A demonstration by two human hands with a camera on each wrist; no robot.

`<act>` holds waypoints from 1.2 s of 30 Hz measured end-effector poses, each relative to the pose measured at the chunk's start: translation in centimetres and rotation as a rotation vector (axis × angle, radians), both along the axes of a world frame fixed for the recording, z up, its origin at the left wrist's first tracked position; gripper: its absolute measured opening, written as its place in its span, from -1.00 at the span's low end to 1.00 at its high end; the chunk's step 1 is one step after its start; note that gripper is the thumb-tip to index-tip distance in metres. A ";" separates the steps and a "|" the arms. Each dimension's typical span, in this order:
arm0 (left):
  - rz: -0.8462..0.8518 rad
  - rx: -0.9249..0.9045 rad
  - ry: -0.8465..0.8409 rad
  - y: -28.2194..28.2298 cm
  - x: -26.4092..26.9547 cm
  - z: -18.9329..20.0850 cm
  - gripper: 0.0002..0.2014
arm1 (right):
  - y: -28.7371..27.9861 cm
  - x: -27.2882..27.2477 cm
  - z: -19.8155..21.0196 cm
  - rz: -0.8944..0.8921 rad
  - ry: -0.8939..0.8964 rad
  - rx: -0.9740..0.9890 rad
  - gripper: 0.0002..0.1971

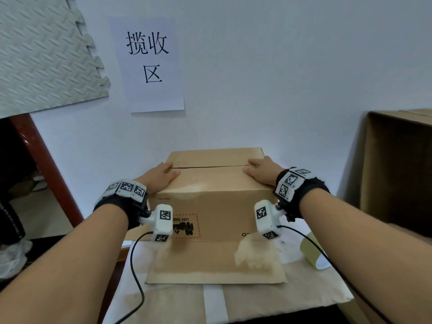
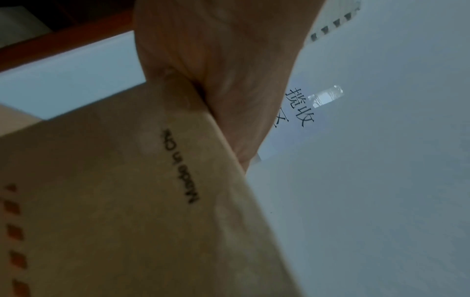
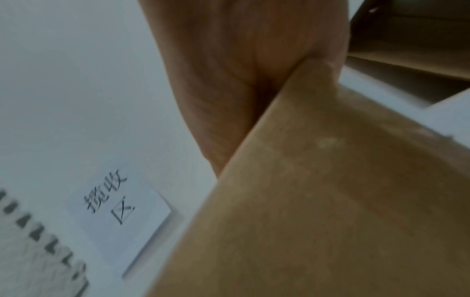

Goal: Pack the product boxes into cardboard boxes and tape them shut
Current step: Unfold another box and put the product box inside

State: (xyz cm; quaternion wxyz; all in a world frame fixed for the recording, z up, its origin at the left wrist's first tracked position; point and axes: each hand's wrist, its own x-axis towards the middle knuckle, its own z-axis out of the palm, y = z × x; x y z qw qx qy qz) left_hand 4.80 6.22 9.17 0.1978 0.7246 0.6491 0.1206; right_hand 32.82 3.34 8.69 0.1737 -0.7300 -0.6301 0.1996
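Note:
A brown cardboard box (image 1: pixel 217 202) stands on the table against the white wall, its top flaps folded down so that a dark seam runs across the top. My left hand (image 1: pixel 160 175) lies flat on the top's left end, fingers straight, at the seam. My right hand (image 1: pixel 260 170) presses flat on the right end in the same way. In the left wrist view the palm (image 2: pixel 216 60) lies over the box edge (image 2: pixel 223 144); the right wrist view shows the palm (image 3: pixel 241 70) on the cardboard (image 3: pixel 330 201). No product boxes are visible.
A roll of tape (image 1: pixel 312 250) lies on the table to the box's right. A large open carton (image 1: pixel 399 174) stands at the right. A flat cardboard sheet (image 1: pixel 215 267) lies under the box's front. A paper sign (image 1: pixel 149 64) hangs on the wall; a dark red post (image 1: pixel 46 169) stands left.

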 end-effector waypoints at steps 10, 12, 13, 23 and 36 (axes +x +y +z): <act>0.027 0.028 -0.063 -1.3 0.0 -0.1 -0.42 | -2.5 0.3 -0.3 -0.077 0.233 0.102 -0.52; 0.039 0.035 -0.092 -1.9 -0.1 -0.3 -0.42 | -3.1 0.3 -0.4 -0.097 0.272 0.122 -0.53; 0.049 0.041 -0.112 -2.2 -0.2 -0.3 -0.43 | -3.3 0.3 -0.5 -0.102 0.287 0.132 -0.53; 0.056 0.067 -0.084 -5.6 0.5 -0.6 -0.46 | -6.2 0.9 -0.4 -0.124 0.292 0.119 -0.56; -0.096 0.174 0.136 -6.7 5.3 -0.6 -0.62 | -7.5 0.7 -1.2 -0.122 0.178 0.213 -0.66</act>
